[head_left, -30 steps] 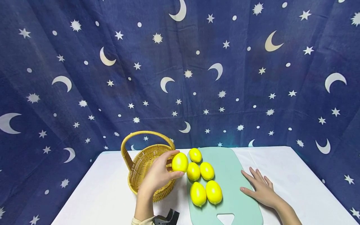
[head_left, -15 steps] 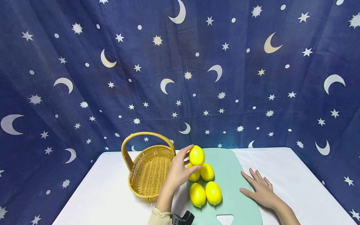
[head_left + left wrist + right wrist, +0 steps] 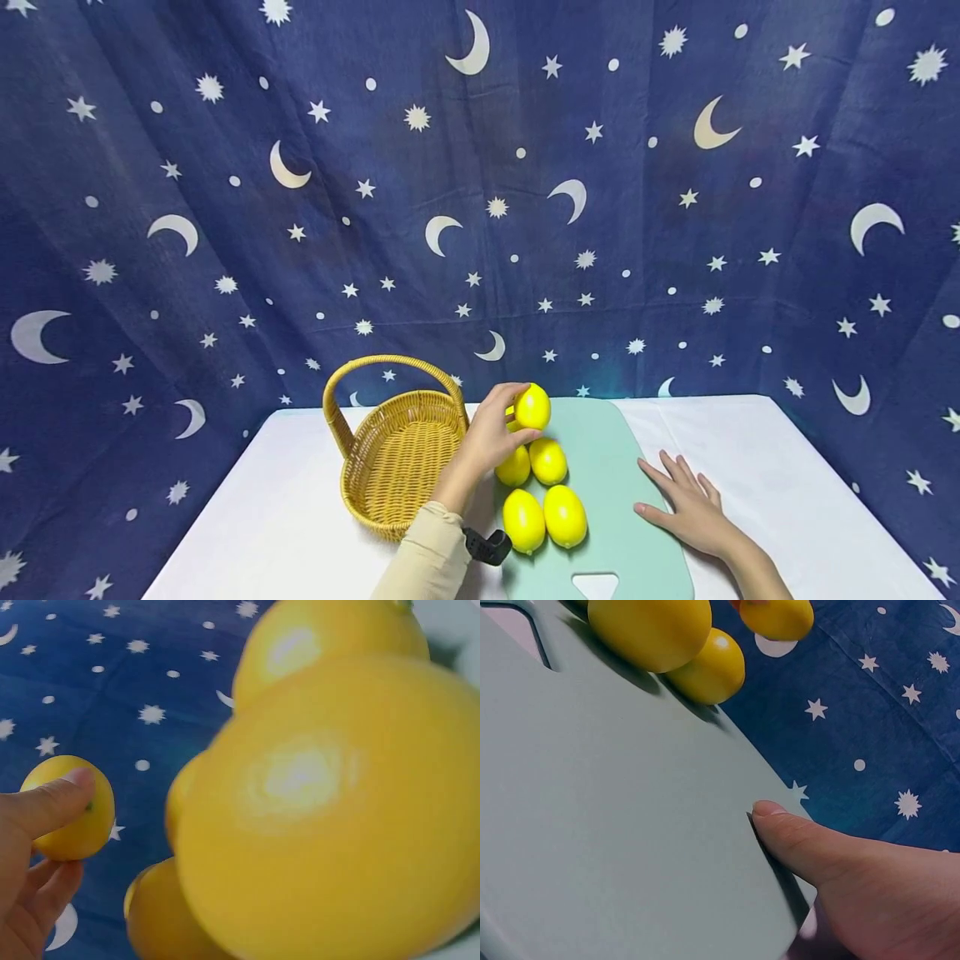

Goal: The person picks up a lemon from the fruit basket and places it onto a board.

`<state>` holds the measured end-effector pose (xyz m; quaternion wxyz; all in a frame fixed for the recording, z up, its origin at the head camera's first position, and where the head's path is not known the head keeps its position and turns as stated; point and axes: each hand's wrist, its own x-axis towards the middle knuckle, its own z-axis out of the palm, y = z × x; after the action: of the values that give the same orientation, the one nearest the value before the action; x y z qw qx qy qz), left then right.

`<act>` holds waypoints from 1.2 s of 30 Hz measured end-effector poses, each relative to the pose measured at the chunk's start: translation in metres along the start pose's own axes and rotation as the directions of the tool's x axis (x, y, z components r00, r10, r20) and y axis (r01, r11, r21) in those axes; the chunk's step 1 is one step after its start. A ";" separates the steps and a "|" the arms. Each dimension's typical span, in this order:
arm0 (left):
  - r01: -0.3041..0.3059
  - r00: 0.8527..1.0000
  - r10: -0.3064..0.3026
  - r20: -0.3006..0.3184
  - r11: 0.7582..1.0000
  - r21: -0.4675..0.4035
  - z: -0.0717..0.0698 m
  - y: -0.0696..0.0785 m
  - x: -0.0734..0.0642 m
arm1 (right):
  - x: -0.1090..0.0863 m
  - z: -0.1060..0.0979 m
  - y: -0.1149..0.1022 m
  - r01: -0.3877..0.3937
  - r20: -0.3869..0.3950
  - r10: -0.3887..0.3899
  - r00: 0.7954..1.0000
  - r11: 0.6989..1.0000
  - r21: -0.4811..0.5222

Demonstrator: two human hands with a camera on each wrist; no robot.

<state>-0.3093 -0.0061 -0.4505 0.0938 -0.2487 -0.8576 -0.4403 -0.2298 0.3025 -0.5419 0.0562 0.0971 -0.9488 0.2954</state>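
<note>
My left hand (image 3: 495, 429) pinches a yellow lemon (image 3: 533, 407) between thumb and fingers, over the far end of the pale green cutting board (image 3: 600, 467). It partly covers another lemon behind the fingers. Nearer on the board lie a pair of lemons, (image 3: 548, 462) being the right one, and a front pair with a lemon (image 3: 565, 517) on the right. In the left wrist view a large lemon (image 3: 330, 810) fills the foreground, with the pinched lemon (image 3: 97, 825) at left. My right hand (image 3: 693, 508) lies with fingers spread at the board's right edge, thumb on the board.
Left of the board stands a wicker basket (image 3: 401, 533) with a tall arched handle, its woven floor showing. A white cloth (image 3: 262, 508) covers the table. The board has a cut-out handle hole at its near end. A blue curtain (image 3: 480, 208) with moons and stars hangs behind.
My left hand has carried the lemon rightward and away from me, from beside the basket's rim to over the board's far end. The right hand stays in place. The view shifts slightly.
</note>
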 end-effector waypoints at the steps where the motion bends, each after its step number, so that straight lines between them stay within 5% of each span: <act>1: 0.000 1.000 0.000 0.010 1.000 0.012 0.002 -0.001 0.003 | 0.000 0.000 0.000 0.000 -0.003 0.000 1.000 1.000 0.000; 12: -0.015 0.993 -0.011 0.119 0.977 0.213 0.019 -0.008 0.030 | -0.002 -0.002 0.000 -0.001 0.000 0.001 1.000 1.000 0.001; 22: 0.030 0.983 -0.076 0.166 0.965 0.261 0.024 -0.022 0.037 | -0.001 0.000 0.000 0.001 -0.015 -0.002 1.000 1.000 -0.017; 36: 0.113 0.976 -0.157 0.152 0.959 0.261 0.032 -0.026 0.041 | -0.001 0.000 0.000 -0.013 -0.003 0.013 1.000 1.000 -0.022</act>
<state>-0.3558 0.0213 -0.4720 0.0200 -0.2125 -0.9262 -0.3109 -0.2291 0.3020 -0.5421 0.0567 0.0898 -0.9525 0.2854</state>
